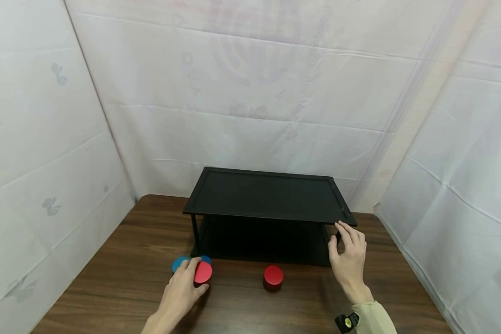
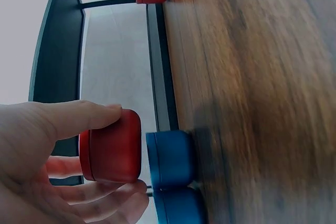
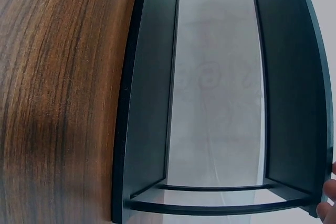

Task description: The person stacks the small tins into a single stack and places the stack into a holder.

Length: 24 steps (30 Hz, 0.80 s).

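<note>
My left hand (image 1: 178, 293) grips a red round canister (image 2: 115, 148) between thumb and fingers. In the left wrist view that canister is raised off the table, just above two blue round canisters (image 2: 172, 158) that stand side by side. The hand partly covers the blue pair in the head view. My right hand (image 1: 350, 260) has its fingertips at the front right corner of the black two-tier shelf (image 1: 263, 192), touching the edge of its top board. The right thumb stands apart from the fingers. A second red canister (image 1: 273, 277) stands on the table in front of the shelf, between my hands.
The shelf stands at the back of a dark wooden table (image 1: 146, 250), its lower board (image 3: 149, 93) close to the tabletop. White sheeting (image 1: 250, 93) hangs behind and on both sides. A black device (image 1: 346, 322) is worn at my right wrist.
</note>
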{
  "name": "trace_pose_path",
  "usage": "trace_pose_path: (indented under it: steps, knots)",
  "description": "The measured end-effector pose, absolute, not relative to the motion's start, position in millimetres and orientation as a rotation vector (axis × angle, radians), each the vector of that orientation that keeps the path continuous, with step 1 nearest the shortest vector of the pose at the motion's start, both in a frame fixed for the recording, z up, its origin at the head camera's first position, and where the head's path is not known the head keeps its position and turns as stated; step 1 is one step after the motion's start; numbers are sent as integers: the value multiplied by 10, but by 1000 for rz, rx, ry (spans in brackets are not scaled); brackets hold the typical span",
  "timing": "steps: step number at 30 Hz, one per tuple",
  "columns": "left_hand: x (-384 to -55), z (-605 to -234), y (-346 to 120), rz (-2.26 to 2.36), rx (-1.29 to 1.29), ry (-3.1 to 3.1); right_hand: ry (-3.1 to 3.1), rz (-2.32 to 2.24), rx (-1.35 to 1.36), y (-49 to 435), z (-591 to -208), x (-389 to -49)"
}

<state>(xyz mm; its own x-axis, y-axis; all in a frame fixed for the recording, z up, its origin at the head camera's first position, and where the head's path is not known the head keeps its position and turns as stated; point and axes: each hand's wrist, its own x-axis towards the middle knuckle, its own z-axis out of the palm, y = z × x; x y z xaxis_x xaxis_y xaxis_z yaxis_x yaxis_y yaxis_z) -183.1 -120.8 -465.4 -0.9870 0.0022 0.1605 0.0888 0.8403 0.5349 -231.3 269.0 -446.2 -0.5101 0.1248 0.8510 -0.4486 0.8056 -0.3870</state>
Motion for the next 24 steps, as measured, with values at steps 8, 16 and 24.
trace_pose_path:
  steps: [8,16,24]
  knots:
    - [-1878,-4619,-1115,-848,-82,-2862,-2003,716,234,2692,-4451,-2302]
    - [-1923,-4607,-1059,-833,-100,-2861,-2007,717,233,2696,-4456,-2299]
    - [-1934,-4573,-1003,-841,-131,-2842,-2007,720,231,2698,-4458,-2295]
